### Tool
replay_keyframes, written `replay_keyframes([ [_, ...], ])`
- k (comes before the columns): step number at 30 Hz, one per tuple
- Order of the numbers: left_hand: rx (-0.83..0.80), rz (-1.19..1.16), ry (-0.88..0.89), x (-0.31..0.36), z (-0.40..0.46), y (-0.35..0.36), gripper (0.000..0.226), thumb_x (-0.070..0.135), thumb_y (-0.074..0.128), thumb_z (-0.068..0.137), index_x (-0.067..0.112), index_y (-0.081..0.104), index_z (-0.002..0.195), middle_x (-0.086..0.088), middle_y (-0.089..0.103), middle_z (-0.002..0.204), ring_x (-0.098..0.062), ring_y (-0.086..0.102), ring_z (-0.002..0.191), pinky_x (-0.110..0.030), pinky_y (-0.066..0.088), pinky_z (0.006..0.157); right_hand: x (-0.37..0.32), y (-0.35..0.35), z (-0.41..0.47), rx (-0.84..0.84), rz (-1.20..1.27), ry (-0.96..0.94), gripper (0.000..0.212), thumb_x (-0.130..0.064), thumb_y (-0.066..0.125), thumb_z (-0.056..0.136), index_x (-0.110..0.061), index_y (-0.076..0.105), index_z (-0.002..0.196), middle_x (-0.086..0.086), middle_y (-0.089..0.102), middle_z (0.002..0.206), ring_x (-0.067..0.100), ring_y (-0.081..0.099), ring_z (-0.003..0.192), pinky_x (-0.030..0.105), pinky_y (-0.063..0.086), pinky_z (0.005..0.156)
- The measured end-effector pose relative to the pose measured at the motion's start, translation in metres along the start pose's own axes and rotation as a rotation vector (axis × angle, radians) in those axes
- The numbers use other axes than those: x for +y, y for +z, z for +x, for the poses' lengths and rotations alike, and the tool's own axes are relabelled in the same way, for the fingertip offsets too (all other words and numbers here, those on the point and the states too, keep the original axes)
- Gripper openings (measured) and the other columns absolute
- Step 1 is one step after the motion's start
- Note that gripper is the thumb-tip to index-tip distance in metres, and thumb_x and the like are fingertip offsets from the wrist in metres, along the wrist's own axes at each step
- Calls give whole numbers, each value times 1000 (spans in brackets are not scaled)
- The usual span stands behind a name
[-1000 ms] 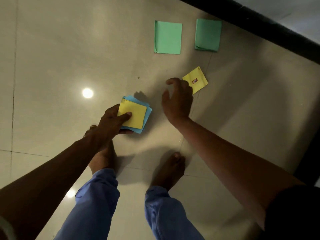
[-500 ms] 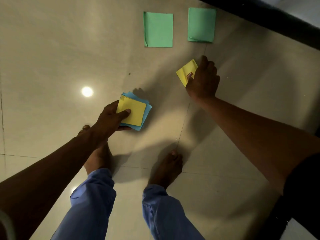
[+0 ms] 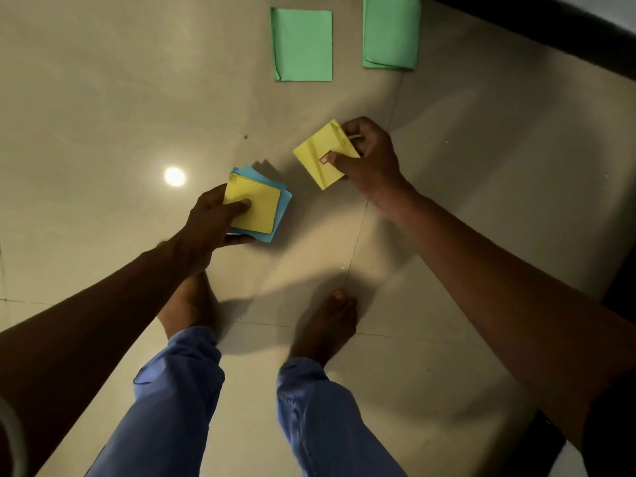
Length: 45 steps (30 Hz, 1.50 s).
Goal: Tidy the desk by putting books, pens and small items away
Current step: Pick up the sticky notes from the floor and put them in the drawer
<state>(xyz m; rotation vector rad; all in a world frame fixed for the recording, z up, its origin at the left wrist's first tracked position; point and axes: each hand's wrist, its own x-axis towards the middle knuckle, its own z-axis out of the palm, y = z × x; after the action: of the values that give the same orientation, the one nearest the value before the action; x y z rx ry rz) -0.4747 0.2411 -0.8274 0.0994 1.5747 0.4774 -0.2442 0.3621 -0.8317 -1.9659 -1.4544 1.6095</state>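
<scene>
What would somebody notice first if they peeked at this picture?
Probably the bright papers on the shiny floor. The left hand holds a stack, yellow on top of blue, in the middle, and the right hand grips a yellow sheet beside it. Two green sheets lie at the top.

Glossy beige tiled floor [image 3: 103, 98] fills the view, thin grout lines crossing it, one running down past the right foot and another across behind the heels. Round white ceiling-light reflection [image 3: 174, 176] sits on the tile left of centre, a small dark speck [image 3: 245, 136] lies on the tile up and right of it, and a dark black band, skirting or furniture edge, can't tell which [image 3: 550, 32], cuts diagonally across the top right corner. Two bare feet [image 3: 327, 325] stand on the floor under blue denim trouser legs [image 3: 179, 390], left foot partly hidden.
</scene>
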Motion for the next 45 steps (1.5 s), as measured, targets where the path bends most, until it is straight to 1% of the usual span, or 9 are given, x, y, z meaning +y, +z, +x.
replay_keyframes([
  [2, 1, -12, -19, 0, 1, -2, 39, 16, 59, 101, 17, 55, 139, -15, 55, 139, -35, 59, 123, -51, 60, 87, -9, 5, -13, -96, 131, -1, 31, -2, 78, 83, -18, 59, 102, 20, 69, 108, 27, 68, 89, 40, 59, 66],
  [5, -10, -30, -33, -1, 0, -3, 38, 22, 58, 101, 22, 55, 138, -12, 55, 136, -33, 59, 122, -51, 60, 88, -17, 19, -29, -198, 137, -50, 28, 2, 72, 88, -14, 60, 108, 24, 68, 111, 40, 68, 100, 49, 59, 77],
  [8, -42, -83, -37, 0, -2, -2, 29, 32, 57, 100, 28, 61, 129, -7, 59, 128, -31, 64, 115, -44, 63, 79, -20, 36, -37, -294, 60, -70, 27, 2, 68, 90, -8, 62, 114, 17, 69, 113, 32, 70, 102, 49, 59, 85],
  [19, 15, -235, -61, -3, -7, -2, 17, 35, 54, 102, 27, 64, 112, -3, 73, 105, -30, 71, 102, -48, 63, 75, -33, 64, -27, -353, -71, -46, 39, -4, 59, 83, -18, 73, 117, 6, 74, 105, 24, 70, 99, 48, 58, 88],
  [24, -20, -251, -47, 4, -10, -2, 32, 38, 46, 104, 21, 65, 123, -10, 71, 119, -33, 70, 110, -49, 61, 84, -35, 71, -35, -280, -362, -223, 49, -11, 65, 87, -19, 65, 135, 12, 59, 120, 25, 58, 112, 33, 48, 99],
  [27, -71, -227, -44, 11, -15, -1, 42, 49, 52, 99, 24, 64, 131, -8, 72, 123, -29, 72, 108, -45, 61, 84, -38, 78, -42, -222, -431, -299, 51, -14, 66, 88, -21, 62, 138, 13, 52, 121, 27, 55, 113, 33, 46, 99],
  [31, -98, -110, 26, 16, -17, 1, 36, 28, 65, 95, 24, 63, 130, -8, 70, 127, -32, 70, 113, -46, 61, 87, -40, 88, -58, -80, -459, -369, 59, -10, 71, 82, -18, 60, 139, 14, 50, 124, 29, 50, 114, 35, 45, 96],
  [35, -68, -110, 71, 19, -15, 0, 40, 19, 64, 98, 22, 57, 138, -10, 66, 132, -33, 66, 117, -47, 61, 89, -38, 89, -60, 102, -436, -267, 71, -22, 83, 77, -10, 51, 139, 15, 48, 129, 28, 47, 117, 32, 43, 96],
  [45, -23, -170, 96, 20, -12, 0, 47, 5, 62, 98, 17, 53, 142, -12, 63, 136, -34, 65, 120, -55, 56, 96, -49, 97, -53, 97, -161, 116, 57, -23, 87, 77, -11, 55, 122, 7, 68, 116, 25, 65, 106, 37, 54, 87],
])
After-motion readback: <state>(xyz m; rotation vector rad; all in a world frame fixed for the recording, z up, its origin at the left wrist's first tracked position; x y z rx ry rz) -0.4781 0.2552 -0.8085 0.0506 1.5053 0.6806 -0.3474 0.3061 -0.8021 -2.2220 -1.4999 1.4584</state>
